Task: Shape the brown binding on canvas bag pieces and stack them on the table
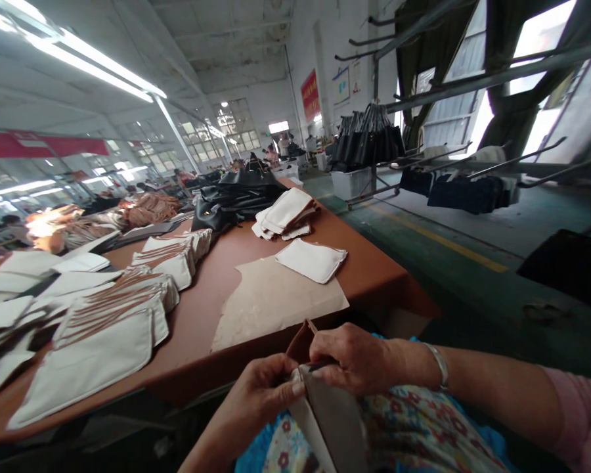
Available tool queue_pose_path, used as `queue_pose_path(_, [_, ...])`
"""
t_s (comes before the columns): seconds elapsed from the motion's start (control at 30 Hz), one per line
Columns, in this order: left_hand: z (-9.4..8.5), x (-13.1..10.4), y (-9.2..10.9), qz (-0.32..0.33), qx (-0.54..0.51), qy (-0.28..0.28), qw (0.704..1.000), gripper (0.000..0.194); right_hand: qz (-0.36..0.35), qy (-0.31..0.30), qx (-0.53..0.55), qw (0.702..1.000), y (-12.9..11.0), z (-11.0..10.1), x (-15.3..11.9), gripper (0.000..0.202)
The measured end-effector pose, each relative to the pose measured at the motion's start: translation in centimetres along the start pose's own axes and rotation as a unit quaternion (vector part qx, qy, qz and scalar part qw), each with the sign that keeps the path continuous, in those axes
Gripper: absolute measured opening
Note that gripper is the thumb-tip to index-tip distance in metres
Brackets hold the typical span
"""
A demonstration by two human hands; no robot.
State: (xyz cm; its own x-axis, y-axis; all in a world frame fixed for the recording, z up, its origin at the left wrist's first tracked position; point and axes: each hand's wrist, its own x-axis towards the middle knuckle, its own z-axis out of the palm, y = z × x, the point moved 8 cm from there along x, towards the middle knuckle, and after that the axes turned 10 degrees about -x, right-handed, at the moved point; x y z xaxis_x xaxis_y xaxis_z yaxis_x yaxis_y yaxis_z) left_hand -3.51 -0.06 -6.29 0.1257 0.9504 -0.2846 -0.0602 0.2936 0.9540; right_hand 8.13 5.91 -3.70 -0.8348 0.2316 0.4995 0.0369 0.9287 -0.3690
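Over my lap, a grey-white leather piece (337, 414) with a brown flap at its top hangs between my hands. My left hand (263, 394) is closed on its edge, thumb on top. Pinched at the same edge, close beside it, is my right hand (349, 358), with a bangle on the wrist. What lies under the right fingers is partly hidden. Beyond my hands, a single white stitched panel (311, 259) lies on a beige sheet (276, 302) at the near edge of the brown table (369, 256).
Rows of overlapping white panels (98, 355) cover the table's left side. A small stack of white panels (285, 210) and black leather pieces (236, 194) lie farther back. Metal racks with black bags (367, 141) stand at the right. People are visible far back.
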Motion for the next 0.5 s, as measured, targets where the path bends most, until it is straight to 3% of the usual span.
queue_pose_path(0.2, [0.3,0.5,-0.5,-0.002,-0.029,0.008,1.0,0.027,-0.01,-0.035,0.041,0.998,0.3,-0.5,0.3,0.015])
queue_pose_path(0.33, [1.0,0.8,-0.3,0.002,-0.047,0.007,0.999,0.028,-0.057,-0.016,-0.073,0.996,-0.2,-0.3,0.1,0.008])
queue_pose_path(0.5, [1.1,0.8,-0.1,0.02,-0.051,0.066,0.996,0.029,-0.127,0.046,-0.184,0.974,-1.4,1.0,-0.7,0.016])
